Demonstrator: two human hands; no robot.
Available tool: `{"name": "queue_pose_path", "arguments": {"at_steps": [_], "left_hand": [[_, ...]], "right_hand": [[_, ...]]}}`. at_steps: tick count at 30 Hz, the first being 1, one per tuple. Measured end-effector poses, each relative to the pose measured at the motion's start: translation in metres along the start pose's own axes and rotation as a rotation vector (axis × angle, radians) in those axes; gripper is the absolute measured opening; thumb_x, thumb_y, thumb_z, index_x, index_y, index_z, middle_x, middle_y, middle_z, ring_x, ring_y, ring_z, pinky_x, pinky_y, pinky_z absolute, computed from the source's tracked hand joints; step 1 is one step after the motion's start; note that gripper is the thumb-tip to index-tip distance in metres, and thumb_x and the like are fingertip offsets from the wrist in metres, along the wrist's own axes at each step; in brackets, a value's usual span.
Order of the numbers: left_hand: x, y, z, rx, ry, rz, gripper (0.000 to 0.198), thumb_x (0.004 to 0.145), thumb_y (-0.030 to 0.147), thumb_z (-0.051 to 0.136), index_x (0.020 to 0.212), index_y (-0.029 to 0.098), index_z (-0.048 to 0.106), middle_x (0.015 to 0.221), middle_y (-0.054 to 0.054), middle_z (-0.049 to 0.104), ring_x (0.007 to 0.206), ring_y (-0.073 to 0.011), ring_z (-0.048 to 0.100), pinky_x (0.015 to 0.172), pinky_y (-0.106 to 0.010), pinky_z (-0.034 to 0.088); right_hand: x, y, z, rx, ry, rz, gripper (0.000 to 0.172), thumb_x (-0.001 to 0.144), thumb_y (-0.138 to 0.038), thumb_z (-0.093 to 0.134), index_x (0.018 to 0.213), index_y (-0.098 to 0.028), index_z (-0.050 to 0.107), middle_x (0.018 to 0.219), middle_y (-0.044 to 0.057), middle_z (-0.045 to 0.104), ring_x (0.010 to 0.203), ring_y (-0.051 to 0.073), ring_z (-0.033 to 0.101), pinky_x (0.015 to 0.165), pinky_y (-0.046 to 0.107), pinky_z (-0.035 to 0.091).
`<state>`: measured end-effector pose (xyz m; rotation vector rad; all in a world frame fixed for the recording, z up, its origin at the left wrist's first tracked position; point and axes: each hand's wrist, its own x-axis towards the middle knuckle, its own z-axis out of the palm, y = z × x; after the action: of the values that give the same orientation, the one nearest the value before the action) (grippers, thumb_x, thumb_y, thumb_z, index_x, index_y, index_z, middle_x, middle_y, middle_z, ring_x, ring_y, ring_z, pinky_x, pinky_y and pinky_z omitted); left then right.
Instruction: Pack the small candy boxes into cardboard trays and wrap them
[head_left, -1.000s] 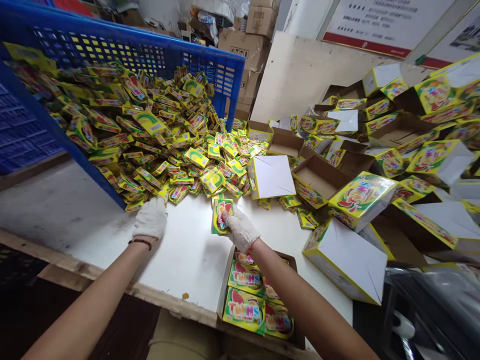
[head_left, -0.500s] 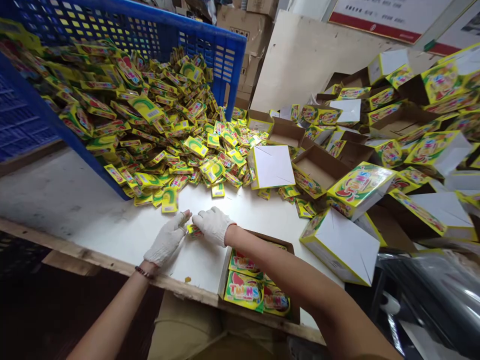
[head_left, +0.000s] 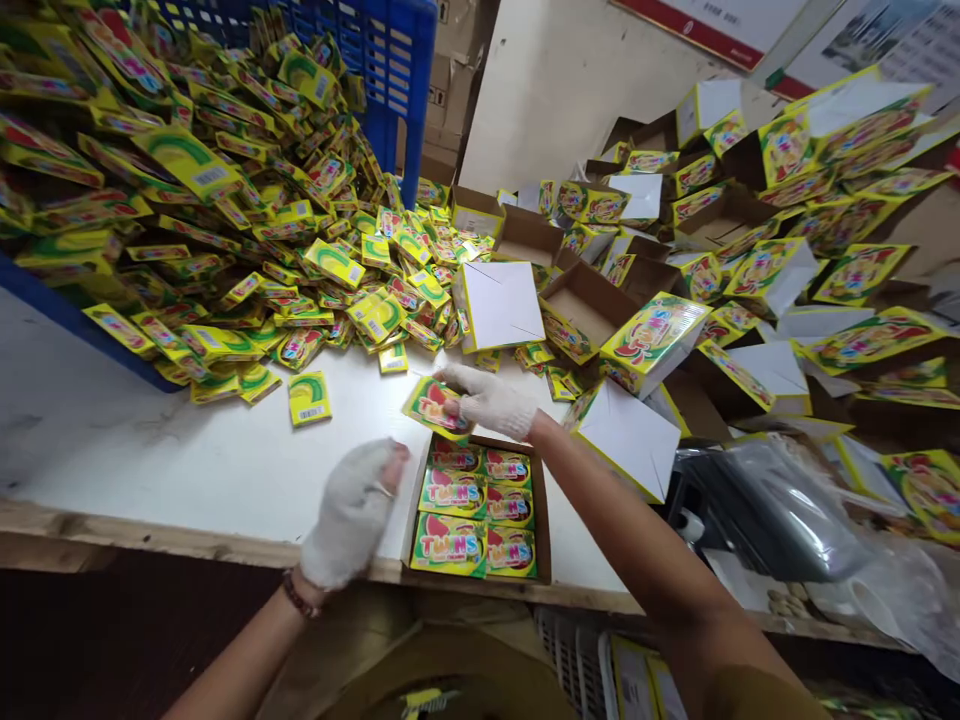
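Observation:
My right hand, in a white fingerless glove, holds a small yellow-green pack just above the far edge of an open display box. Inside that box lie several "TWINS" packs in two columns, face up. My left hand, gloved too, hovers left of the box; its fingers are bent and smeared, and no pack shows in it. A single pack lies on the white table in front of the large pile of packs.
A blue crate spills packs at the left. Empty display boxes are heaped at the right, some upside down. Black plastic-wrapped material sits at the right front. The table has a wooden front edge.
The view has shifted. My right hand has moved from beside my left hand to the box's far edge with a pack. More of the box's packs show. My left hand has moved nearer the box.

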<state>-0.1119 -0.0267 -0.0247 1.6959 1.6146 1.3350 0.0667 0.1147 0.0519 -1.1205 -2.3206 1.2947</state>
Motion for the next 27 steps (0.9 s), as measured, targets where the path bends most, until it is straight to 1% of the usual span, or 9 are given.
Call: {"name": "queue_pose_path", "arguments": {"at_steps": [2, 4, 7, 10, 13, 15, 20, 24, 27], "left_hand": [[-0.008, 0.016, 0.017, 0.13, -0.234, 0.199, 0.027, 0.093, 0.04, 0.049, 0.094, 0.024, 0.071, 0.101, -0.008, 0.071, 0.097, -0.0248, 0.065, 0.091, -0.041, 0.054], [-0.016, 0.026, 0.032, 0.313, -0.348, 0.314, 0.02, 0.09, 0.036, 0.056, 0.094, 0.023, 0.07, 0.1, -0.009, 0.07, 0.097, -0.0278, 0.063, 0.09, -0.046, 0.053], [-0.026, 0.027, 0.045, 0.463, -0.295, 0.405, 0.021, 0.088, 0.028, 0.058, 0.104, 0.018, 0.067, 0.105, -0.01, 0.069, 0.102, -0.0287, 0.061, 0.093, -0.047, 0.054], [-0.031, 0.021, 0.046, 0.466, -0.195, 0.489, 0.021, 0.09, 0.021, 0.054, 0.109, 0.016, 0.064, 0.11, -0.01, 0.069, 0.108, -0.0255, 0.061, 0.098, -0.042, 0.053], [-0.033, 0.017, 0.044, 0.459, -0.144, 0.528, 0.014, 0.092, 0.019, 0.053, 0.101, 0.017, 0.063, 0.102, -0.008, 0.071, 0.104, -0.0217, 0.063, 0.099, -0.037, 0.053], [-0.033, 0.019, 0.042, 0.461, -0.145, 0.53, 0.011, 0.093, 0.019, 0.052, 0.095, 0.018, 0.063, 0.097, -0.007, 0.071, 0.101, -0.0208, 0.064, 0.096, -0.036, 0.054], [-0.017, 0.033, 0.041, 0.551, -0.224, 0.453, 0.018, 0.094, 0.026, 0.05, 0.084, 0.02, 0.063, 0.088, -0.006, 0.068, 0.087, -0.0223, 0.063, 0.08, -0.039, 0.054], [0.013, 0.042, 0.05, 0.574, -0.344, 0.571, 0.031, 0.09, 0.026, 0.053, 0.118, 0.015, 0.062, 0.123, -0.013, 0.064, 0.115, -0.0289, 0.056, 0.103, -0.046, 0.045], [0.033, 0.042, 0.058, 0.64, -0.514, 0.574, 0.029, 0.091, 0.029, 0.052, 0.111, 0.013, 0.065, 0.117, -0.014, 0.066, 0.112, -0.0305, 0.056, 0.102, -0.048, 0.044]], "right_hand": [[-0.023, 0.014, -0.009, 0.009, -0.025, 0.07, 0.036, 0.085, -0.022, 0.056, 0.12, -0.016, 0.062, 0.102, 0.002, 0.069, 0.092, 0.017, 0.061, 0.084, 0.031, 0.05], [-0.038, 0.03, -0.001, -0.027, -0.02, 0.112, 0.031, 0.086, -0.021, 0.055, 0.115, -0.015, 0.065, 0.101, 0.003, 0.068, 0.091, 0.017, 0.061, 0.083, 0.03, 0.049], [-0.043, 0.049, 0.026, -0.163, 0.104, 0.031, 0.02, 0.091, -0.02, 0.051, 0.099, -0.015, 0.068, 0.101, 0.007, 0.066, 0.094, 0.019, 0.059, 0.087, 0.032, 0.046], [-0.04, 0.058, 0.047, -0.297, 0.243, -0.069, 0.022, 0.095, -0.022, 0.046, 0.09, -0.016, 0.066, 0.1, 0.009, 0.064, 0.095, 0.02, 0.057, 0.091, 0.034, 0.043], [-0.038, 0.06, 0.052, -0.292, 0.248, -0.062, 0.016, 0.093, -0.024, 0.049, 0.089, -0.018, 0.063, 0.092, 0.006, 0.063, 0.089, 0.019, 0.056, 0.085, 0.033, 0.042], [-0.04, 0.06, 0.048, -0.145, 0.245, -0.006, 0.013, 0.091, -0.027, 0.05, 0.086, -0.02, 0.059, 0.084, 0.002, 0.06, 0.081, 0.017, 0.054, 0.078, 0.03, 0.042], [-0.05, 0.059, 0.029, 0.314, 0.363, 0.084, 0.028, 0.09, -0.047, 0.045, 0.078, -0.022, 0.047, 0.07, -0.004, 0.048, 0.067, 0.013, 0.044, 0.066, 0.026, 0.039], [-0.056, 0.058, 0.015, 0.413, 0.536, 0.13, 0.036, 0.086, -0.058, 0.047, 0.081, -0.022, 0.048, 0.07, -0.004, 0.05, 0.064, 0.013, 0.043, 0.062, 0.026, 0.038], [-0.059, 0.06, 0.01, 0.421, 0.598, 0.167, 0.034, 0.085, -0.056, 0.048, 0.08, -0.022, 0.048, 0.068, -0.004, 0.05, 0.061, 0.012, 0.042, 0.059, 0.026, 0.037]]}}
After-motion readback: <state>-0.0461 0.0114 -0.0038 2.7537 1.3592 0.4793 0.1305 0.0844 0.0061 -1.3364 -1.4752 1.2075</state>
